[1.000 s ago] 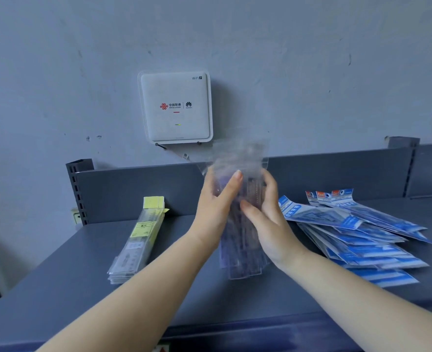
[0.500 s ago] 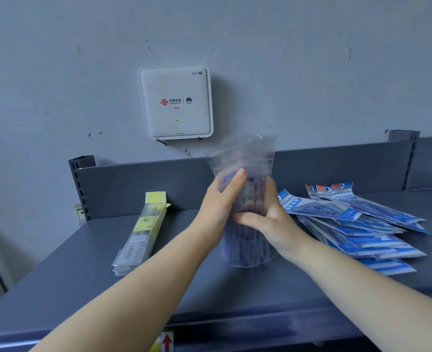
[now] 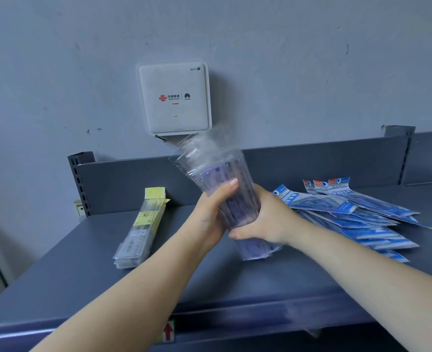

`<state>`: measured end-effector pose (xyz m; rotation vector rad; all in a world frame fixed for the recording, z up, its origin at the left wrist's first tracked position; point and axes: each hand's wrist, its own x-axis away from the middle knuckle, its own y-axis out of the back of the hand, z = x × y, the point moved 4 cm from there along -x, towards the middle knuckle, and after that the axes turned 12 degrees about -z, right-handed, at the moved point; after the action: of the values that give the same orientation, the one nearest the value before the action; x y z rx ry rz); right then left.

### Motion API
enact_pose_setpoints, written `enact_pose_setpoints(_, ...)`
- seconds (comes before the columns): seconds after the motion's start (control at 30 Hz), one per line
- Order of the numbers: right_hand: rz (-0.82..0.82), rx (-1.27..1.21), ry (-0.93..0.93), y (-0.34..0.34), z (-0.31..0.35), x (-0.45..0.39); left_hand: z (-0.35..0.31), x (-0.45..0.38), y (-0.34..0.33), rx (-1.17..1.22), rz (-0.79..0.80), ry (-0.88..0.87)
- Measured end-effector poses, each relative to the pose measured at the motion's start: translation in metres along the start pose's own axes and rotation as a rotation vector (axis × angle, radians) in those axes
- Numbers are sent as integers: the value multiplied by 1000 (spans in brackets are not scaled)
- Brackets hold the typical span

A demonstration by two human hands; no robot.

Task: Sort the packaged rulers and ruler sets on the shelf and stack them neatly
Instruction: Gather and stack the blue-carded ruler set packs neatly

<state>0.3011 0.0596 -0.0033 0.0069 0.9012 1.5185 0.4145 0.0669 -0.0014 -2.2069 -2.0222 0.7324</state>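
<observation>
purple rulers in clear sleeves [image 3: 225, 189], a bundle of them, stand tilted with the lower end on the grey shelf [image 3: 57, 275]; the left hand [image 3: 210, 214] grips one side and the right hand [image 3: 263, 219] wraps the other, thumb across the front (the sleeve tops are blurred). left of it lies a neat stack of yellow-labelled ruler packs [image 3: 141, 232], right a loose fan of blue ruler sets [image 3: 362, 219]. behind, on the wall, hangs a white wifi router [image 3: 174, 97].
</observation>
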Motion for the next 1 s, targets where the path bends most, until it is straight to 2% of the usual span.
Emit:
enact_pose_setpoints(0.07,40,142,24,11,10,-4,-7,2,7,-70,72,-25)
enact_pose_setpoints(0.13,119,306,65,21,19,-7,-16,4,23,-89,14,-54)
enact_pose_setpoints(0.2,226,443,73,27,23,-10,-30,7,46,-114,-227,-180)
enact_pose_setpoints(0.27,344,574,74,27,22,-12,-49,17,72,-287,-518,-412)
enact_pose_setpoints(0.3,403,654,83,23,20,-12,-60,23,78,-433,-547,-541)
enact_pose_setpoints(0.37,492,788,124,11,16,-11,-72,30,66,-865,-309,-751)
enact_pose_setpoints(0.43,518,844,161,3,13,-12,-63,27,45,-1450,2,-827)
enact_pose_setpoints(0.5,529,872,188,1,15,-14,-42,20,26,-1864,227,-689)
enact_pose_setpoints(0.53,533,880,198,0,17,-14,-33,15,20,-1970,271,-592)
enact_pose_setpoints(0.63,543,874,187,-2,13,-14,-21,3,10,-2048,281,-407)
enact_pose_setpoints(0.73,522,818,110,11,7,-8,-18,0,11,-2068,299,-356)
enact_pose_setpoints(0.77,459,775,108,19,8,-4,-18,0,11,-2078,299,-365)
enact_pose_setpoints(0.87,133,714,210,38,12,19,-18,-1,11,-2103,309,-394)
enact_pose_setpoints(0.9,108,749,251,36,10,28,-18,0,11,-2108,312,-390)
enact_pose_setpoints(1.0,211,840,267,20,-6,45,-15,1,9,-2106,361,-326)
